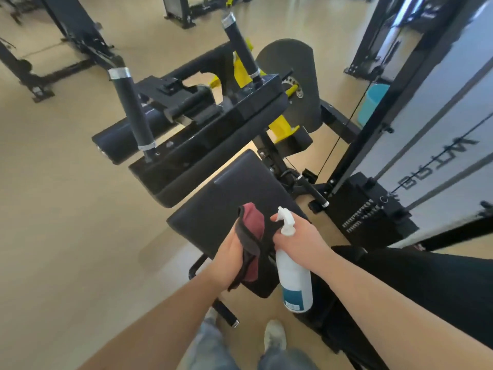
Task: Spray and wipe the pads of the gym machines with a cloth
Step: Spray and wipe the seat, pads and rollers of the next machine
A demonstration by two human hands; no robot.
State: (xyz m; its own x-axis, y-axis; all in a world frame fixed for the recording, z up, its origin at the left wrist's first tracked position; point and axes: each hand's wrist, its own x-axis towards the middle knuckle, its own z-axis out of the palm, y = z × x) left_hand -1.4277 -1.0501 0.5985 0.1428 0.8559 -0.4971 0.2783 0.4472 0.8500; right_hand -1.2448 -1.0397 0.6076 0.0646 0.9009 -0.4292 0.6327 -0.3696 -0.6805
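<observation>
Standing at a black leg machine on the tan gym floor (66, 209); got a maroon-and-grey cloth (253, 231) bunched in the left hand (234, 253), fingers (240, 236) curled tight round it, held over the near end of the seat pad (221, 204), can't tell if actually touching. Gripping a white spray bottle (294, 279) by the neck with the right hand (302, 236), fingers clamped round it and the index up beside the spray head, nozzle aimed out over that same pad; hanging just off the pad's right edge, blue label low down. Further out, a second angled pad (186, 180) with two upright black handles (133, 113).
</observation>
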